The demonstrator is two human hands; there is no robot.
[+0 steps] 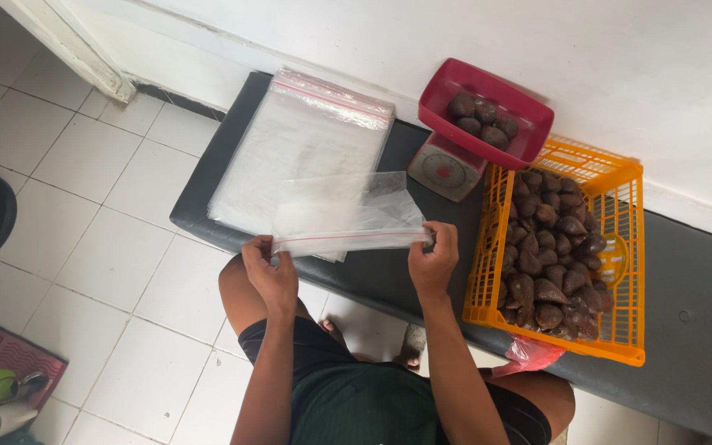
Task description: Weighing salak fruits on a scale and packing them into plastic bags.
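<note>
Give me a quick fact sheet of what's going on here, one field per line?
Setting: dark bench against a white wall, white tiled floor
Left hand: pinches one end of a clear zip bag at its sealing strip
Right hand: pinches the other end
Bag stack: flat pile of clear bags beyond the hands
Scale: small dial scale with a red tray holding a few brown scaly fruits
Basket: orange, beside the right hand, piled with the same fruits
</note>
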